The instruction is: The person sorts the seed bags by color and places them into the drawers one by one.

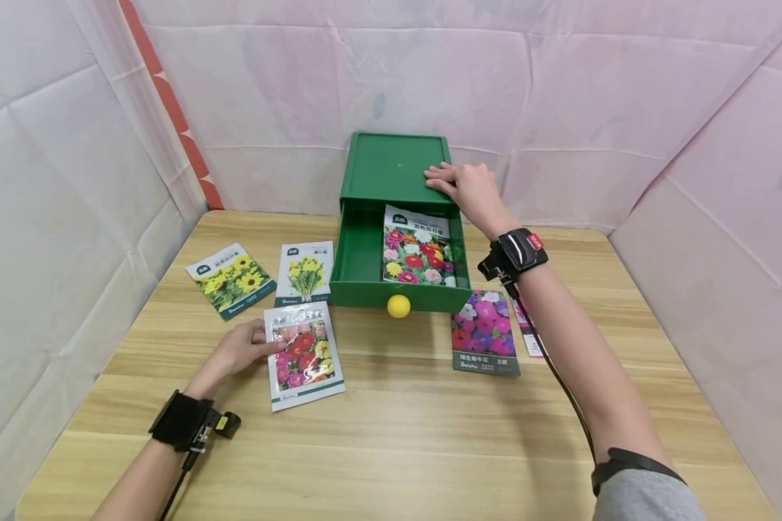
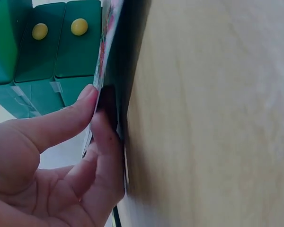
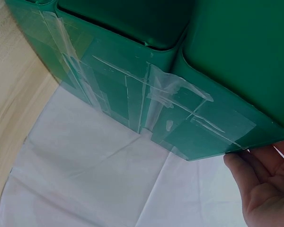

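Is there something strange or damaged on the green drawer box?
Yes. The green drawer box carries strips of clear tape across its outer wall, wrinkled and partly peeling, which suggests a repair. The drawer stands open; nothing is spilled.

Black wrist straps (image 1: 181,418), black cable (image 1: 563,383), grey sleeve (image 1: 645,496), possibly red tag.

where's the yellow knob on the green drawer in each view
Head: yellow knob at centre, on the open drawer's front, just above the table.
Left wrist: top left, seen as two yellow dots; a mirrored pair, it seems.
Right wrist: not in view.
Shared landmark: the green drawer box.
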